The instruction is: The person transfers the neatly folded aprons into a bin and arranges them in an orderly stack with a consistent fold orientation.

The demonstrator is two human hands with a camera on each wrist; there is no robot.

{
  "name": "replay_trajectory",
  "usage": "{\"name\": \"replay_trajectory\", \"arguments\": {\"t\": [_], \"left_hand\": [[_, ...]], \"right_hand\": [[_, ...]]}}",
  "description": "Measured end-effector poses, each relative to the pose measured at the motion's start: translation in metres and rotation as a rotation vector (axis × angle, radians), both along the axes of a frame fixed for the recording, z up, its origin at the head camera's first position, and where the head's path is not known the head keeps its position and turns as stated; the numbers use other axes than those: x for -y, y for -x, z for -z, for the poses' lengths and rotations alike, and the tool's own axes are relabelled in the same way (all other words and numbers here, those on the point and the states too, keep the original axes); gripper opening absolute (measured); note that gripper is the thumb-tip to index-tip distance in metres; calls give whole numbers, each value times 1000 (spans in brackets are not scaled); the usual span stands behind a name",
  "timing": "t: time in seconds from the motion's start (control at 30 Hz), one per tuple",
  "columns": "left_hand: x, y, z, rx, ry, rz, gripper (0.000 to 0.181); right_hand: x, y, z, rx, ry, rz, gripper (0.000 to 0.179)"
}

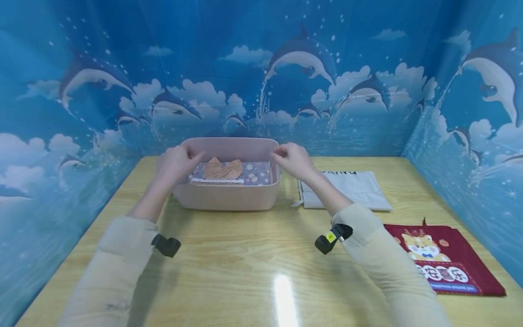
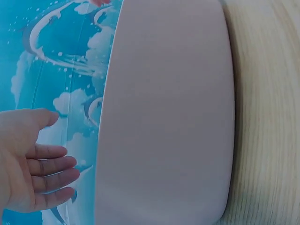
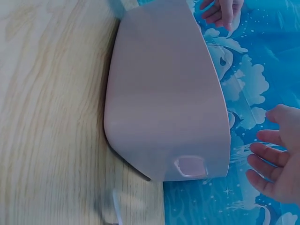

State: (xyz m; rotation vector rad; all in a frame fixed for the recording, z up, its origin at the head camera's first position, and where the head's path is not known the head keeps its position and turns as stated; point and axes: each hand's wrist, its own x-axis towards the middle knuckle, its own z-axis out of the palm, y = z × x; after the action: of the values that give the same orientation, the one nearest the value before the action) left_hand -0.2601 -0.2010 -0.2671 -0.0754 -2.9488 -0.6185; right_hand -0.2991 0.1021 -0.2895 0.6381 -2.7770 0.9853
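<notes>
A pale pink plastic bin (image 1: 228, 198) stands upright at the far middle of the table. Inside it lies a folded grey-purple cloth with white daisies (image 1: 255, 172), topped by an orange checked bow (image 1: 222, 170) and edged with white trim. My left hand (image 1: 176, 164) is raised by the bin's left end, its fingers loosely bent and nothing in them; the left wrist view shows this hand (image 2: 40, 161) apart from the bin wall. By the right end hovers my right hand (image 1: 295, 160), also holding nothing; in the right wrist view its relaxed fingers (image 3: 268, 157) are clear of the rim.
Right of the bin lies a flat white fabric pouch (image 1: 347, 193) with black lettering, partly behind my right forearm. A dark red bag (image 1: 476, 254) with a cartoon animal lies nearer at the right edge. Dolphin-print curtains (image 1: 229, 68) enclose the wooden table (image 1: 229, 263).
</notes>
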Motion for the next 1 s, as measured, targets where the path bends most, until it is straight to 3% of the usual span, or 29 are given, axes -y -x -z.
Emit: {"name": "replay_trajectory", "arguments": {"t": [0.1,0.3,0.47,0.57,0.7,0.83,1.0], "left_hand": [[-5,-4,2,-27,-21,12,44],[-21,-11,8,-176,-3,133,47],[-37,-15,9,-189,21,198,38],[-46,-19,9,-155,61,199,29],[-57,-28,10,-155,170,159,38],[-66,-37,12,-233,230,122,46],[-76,-42,17,-319,246,143,49]], "right_hand": [[-3,-5,0,-50,-42,-31,32],[-9,-17,0,-140,-125,-30,34],[-14,-26,5,-237,-206,-18,33],[-19,-31,9,-316,-242,-30,31],[-24,-38,12,-400,-289,-37,31],[-29,-44,15,-441,-311,-48,31],[-36,-52,18,-497,-323,-64,31]]}}
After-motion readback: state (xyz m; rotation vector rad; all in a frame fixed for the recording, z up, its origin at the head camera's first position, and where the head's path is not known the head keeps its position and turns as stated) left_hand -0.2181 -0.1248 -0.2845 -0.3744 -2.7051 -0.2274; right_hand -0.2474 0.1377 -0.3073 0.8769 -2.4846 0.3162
